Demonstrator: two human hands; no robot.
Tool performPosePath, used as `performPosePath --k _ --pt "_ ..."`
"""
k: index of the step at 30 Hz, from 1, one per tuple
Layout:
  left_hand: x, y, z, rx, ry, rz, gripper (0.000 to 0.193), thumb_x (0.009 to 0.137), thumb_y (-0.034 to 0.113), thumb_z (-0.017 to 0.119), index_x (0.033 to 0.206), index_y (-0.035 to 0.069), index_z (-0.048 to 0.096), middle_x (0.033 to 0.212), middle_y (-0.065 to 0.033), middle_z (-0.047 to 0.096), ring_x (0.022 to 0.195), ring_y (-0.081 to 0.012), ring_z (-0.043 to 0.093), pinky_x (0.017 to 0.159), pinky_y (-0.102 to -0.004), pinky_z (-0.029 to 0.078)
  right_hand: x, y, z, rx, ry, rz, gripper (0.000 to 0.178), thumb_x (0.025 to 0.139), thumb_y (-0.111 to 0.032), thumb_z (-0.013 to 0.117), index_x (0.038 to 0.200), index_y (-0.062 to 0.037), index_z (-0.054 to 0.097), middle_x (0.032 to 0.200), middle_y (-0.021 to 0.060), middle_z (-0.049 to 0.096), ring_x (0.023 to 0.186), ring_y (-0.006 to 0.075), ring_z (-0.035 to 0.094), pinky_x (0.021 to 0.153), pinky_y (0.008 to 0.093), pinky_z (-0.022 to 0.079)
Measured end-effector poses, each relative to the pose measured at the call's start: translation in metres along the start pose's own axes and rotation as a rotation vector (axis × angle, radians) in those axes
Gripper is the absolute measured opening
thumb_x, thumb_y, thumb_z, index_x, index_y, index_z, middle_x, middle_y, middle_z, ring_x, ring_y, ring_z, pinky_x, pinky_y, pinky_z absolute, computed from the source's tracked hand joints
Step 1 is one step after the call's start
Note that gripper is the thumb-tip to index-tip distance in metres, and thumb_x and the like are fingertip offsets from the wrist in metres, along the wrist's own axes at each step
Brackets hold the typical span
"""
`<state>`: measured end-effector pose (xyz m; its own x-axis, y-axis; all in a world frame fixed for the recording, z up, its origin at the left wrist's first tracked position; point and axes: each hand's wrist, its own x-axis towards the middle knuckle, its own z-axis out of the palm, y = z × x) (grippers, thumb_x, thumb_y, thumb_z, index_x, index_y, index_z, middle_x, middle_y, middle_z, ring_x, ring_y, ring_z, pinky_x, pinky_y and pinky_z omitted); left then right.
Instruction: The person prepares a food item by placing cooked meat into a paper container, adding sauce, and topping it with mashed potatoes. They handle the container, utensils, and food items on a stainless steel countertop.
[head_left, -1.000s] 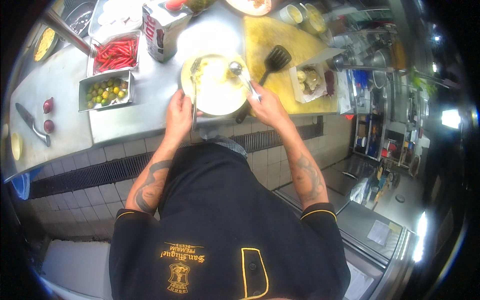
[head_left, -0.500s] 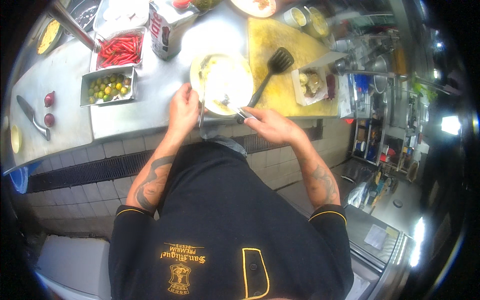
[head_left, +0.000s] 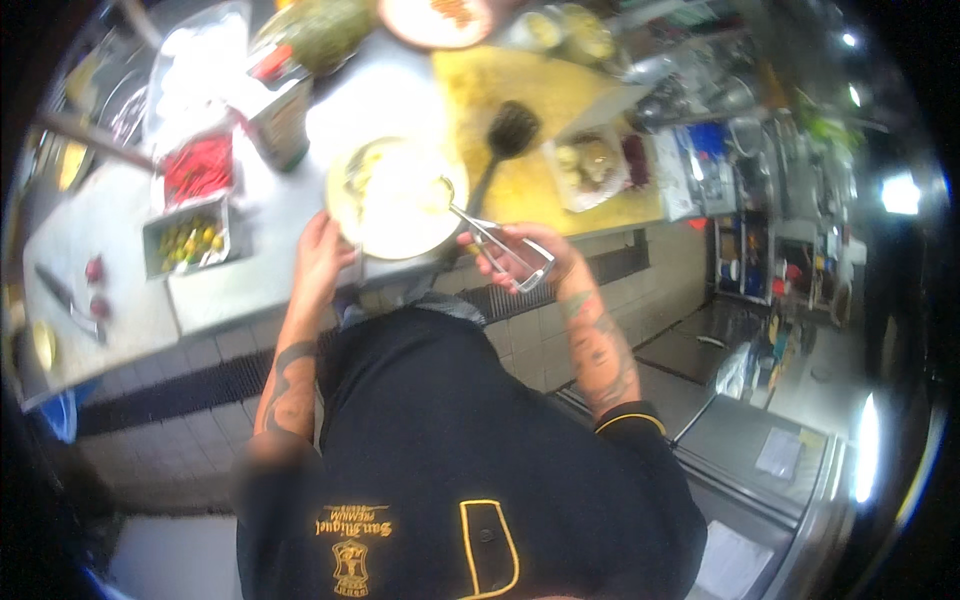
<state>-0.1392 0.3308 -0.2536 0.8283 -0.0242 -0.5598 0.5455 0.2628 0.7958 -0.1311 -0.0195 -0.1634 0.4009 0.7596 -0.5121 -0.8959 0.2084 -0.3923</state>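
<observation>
A pale yellow bowl (head_left: 337,208) with glaring white and yellow contents stands at the front edge of the steel counter. My left hand (head_left: 320,262) is closed at its near left rim, apparently gripping it; blur hides the exact contact. In my right hand (head_left: 530,252) is a metal portion scoop (head_left: 487,232) with looped squeeze handles. Its head end reaches over the right side of the bowl. Just right of the bowl, a black slotted turner (head_left: 512,130) lies with its head on a yellow cutting board (head_left: 470,85).
An open box of food (head_left: 590,165) sits on the board. Left of the bowl are a carton (head_left: 280,125), red chillies (head_left: 198,168) and a metal tray of small green fruits (head_left: 188,240). Farther left lie a knife (head_left: 68,295) and two red onions (head_left: 95,270). Behind is an orange-topped plate (head_left: 440,35).
My view has shifted, so the counter appears farther left. The scoop's handles now spread wide in my right hand. The utensil handle beside my left hand no longer shows there.
</observation>
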Motion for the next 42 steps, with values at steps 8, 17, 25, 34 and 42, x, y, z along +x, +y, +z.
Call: performPosePath --k 8,17,25,34,42 --pt "0.014 -0.031 -0.01 -0.017 0.107 0.01 0.041 0.109 0.029 0.051 0.138 0.002 0.056 0.11 -0.0026 0.068 0.079 -0.0076 0.061 0.067 -0.023 0.05 -0.13 -0.002 -0.025 -0.338 0.69 -0.569 0.053 0.106 -0.03 0.051 0.146 0.0043 0.05 0.107 0.0112 0.068 0.083 0.0184 0.068 0.07 0.0327 0.058" --pt "0.014 -0.022 -0.001 -0.071 0.119 0.048 0.043 0.108 0.024 0.051 0.142 -0.002 0.049 0.124 -0.0085 0.067 0.094 -0.0138 0.069 0.074 -0.0253 0.055 -0.145 -0.005 -0.097 -1.346 1.37 -0.473 0.054 0.094 -0.03 0.066 0.135 0.0047 0.059 0.112 0.0249 0.067 0.1 0.041 0.067 0.087 0.044 0.055" --pt "0.019 -0.031 -0.011 -0.012 0.14 0.068 0.041 0.107 0.024 0.053 0.14 -0.001 0.05 0.119 -0.0067 0.067 0.095 -0.0135 0.069 0.075 -0.0258 0.055 -0.134 0.002 -0.107 -1.627 1.438 -0.49 0.054 0.092 -0.028 0.066 0.136 0.0027 0.057 0.11 0.0245 0.061 0.099 0.0439 0.065 0.085 0.052 0.055" --pt "0.022 -0.038 -0.019 -0.005 0.116 0.096 0.038 0.107 0.024 0.054 0.136 0.001 0.052 0.114 -0.0049 0.067 0.088 -0.011 0.066 0.072 -0.025 0.053 -0.126 0.013 -0.116 -1.72 1.455 -0.462 0.057 0.092 -0.026 0.066 0.139 0.0024 0.052 0.106 0.0223 0.059 0.095 0.0429 0.065 0.08 0.0525 0.056" --pt "0.023 -0.037 -0.025 -0.033 0.079 0.078 0.04 0.107 0.023 0.053 0.139 -0.002 0.051 0.118 -0.0074 0.067 0.095 -0.0133 0.068 0.077 -0.0272 0.054 -0.122 0.019 -0.12 -1.697 1.463 -0.424 0.06 0.094 -0.028 0.066 0.144 0.002 0.05 0.103 0.0232 0.06 0.088 0.0429 0.067 0.075 0.0515 0.057"
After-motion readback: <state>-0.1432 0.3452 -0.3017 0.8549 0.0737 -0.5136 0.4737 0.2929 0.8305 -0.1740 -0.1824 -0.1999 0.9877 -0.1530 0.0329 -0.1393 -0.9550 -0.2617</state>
